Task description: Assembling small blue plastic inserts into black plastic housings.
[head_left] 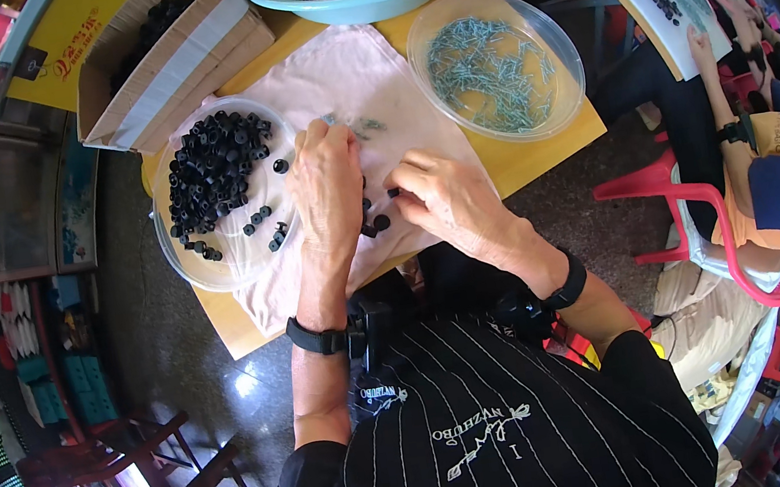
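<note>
My left hand (324, 185) is over the pink cloth (366, 64), fingers curled and pressed together at a few loose screws (371, 126). Whatever its fingertips hold is hidden. My right hand (451, 198) pinches a small black round part (393, 192) between thumb and fingers. Below and between the hands, several loose black round parts (375, 223) lie on the cloth. Beside my left hand, a clear round lid-like tray (243, 275) carries a heap of the same black parts (219, 158). Farther right, a clear round tub (564, 48) holds many thin silvery-blue screws (491, 73).
A cardboard box (179, 64) with black parts stands at the far left, by a light-blue basin (369, 8) of black parts. The yellow table (537, 160) ends near my body. A red plastic chair (688, 189) and a person (774, 163) at another table are right.
</note>
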Demonstrator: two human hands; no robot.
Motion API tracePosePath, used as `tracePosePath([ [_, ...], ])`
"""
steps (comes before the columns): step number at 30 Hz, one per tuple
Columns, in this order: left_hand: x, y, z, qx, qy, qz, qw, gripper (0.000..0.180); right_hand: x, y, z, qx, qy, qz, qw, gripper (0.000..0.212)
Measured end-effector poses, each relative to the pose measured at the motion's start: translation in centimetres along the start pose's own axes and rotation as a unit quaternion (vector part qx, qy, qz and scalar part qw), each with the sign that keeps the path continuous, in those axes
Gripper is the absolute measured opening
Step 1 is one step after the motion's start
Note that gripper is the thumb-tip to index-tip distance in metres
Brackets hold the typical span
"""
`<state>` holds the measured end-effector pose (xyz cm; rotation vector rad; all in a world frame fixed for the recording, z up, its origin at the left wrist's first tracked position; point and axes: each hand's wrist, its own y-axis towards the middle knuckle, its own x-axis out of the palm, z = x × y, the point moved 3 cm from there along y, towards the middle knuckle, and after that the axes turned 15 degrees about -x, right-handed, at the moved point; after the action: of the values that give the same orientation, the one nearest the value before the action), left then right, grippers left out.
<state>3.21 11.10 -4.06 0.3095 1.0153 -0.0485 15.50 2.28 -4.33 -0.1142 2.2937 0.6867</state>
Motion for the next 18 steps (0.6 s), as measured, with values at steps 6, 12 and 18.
tracePosePath([
  [6, 0.0, -0.1, -0.3, 0.012, 0.002, 0.021, 1.0, 0.006, -0.6, -1.2, 0.9, 0.055, 0.101, 0.062, 0.991, 0.011],
  [12, -2.1, -2.3, 0.1, 0.017, -0.12, -0.006, 0.993, 0.008, -1.4, -3.0, 1.5, 0.231, 0.467, 0.153, 0.839, 0.021],
  [18, -2.4, -4.7, 0.6, -0.09, -0.27, -0.112, 0.952, 0.009, -0.9, -3.2, 1.8, 0.254, 0.522, 0.194, 0.791, 0.026],
])
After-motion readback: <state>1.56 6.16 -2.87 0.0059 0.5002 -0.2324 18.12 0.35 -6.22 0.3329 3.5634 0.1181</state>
